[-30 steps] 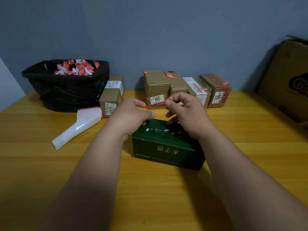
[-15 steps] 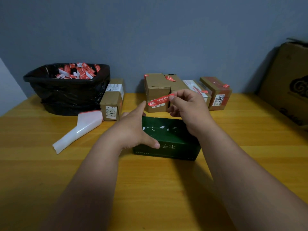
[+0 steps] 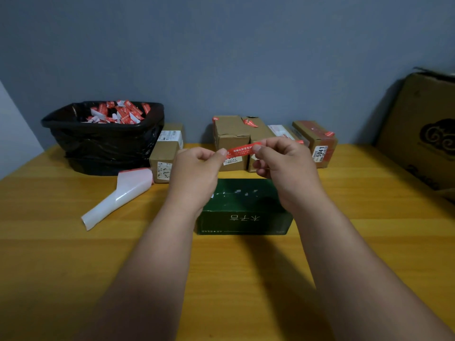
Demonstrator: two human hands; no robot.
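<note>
A red sticker strip (image 3: 240,150) with white print is stretched between both hands above a dark green box (image 3: 242,210) that lies on the wooden table (image 3: 61,254). My left hand (image 3: 197,173) pinches the strip's left end between thumb and finger. My right hand (image 3: 283,166) pinches its right end. Both hands hover above the box's far side without touching it. White scraps of residue mark the box's top.
A black bin (image 3: 105,141) lined with a bag and full of red and white stickers stands at the back left. Several brown parcels (image 3: 231,141) line the wall. A white backing sheet (image 3: 118,195) lies left of the box. A large cardboard carton (image 3: 423,134) leans at right.
My left hand left the green box and rose to take the strip's left end. The strip, held by my right hand alone half a second ago, is now stretched between both hands.
</note>
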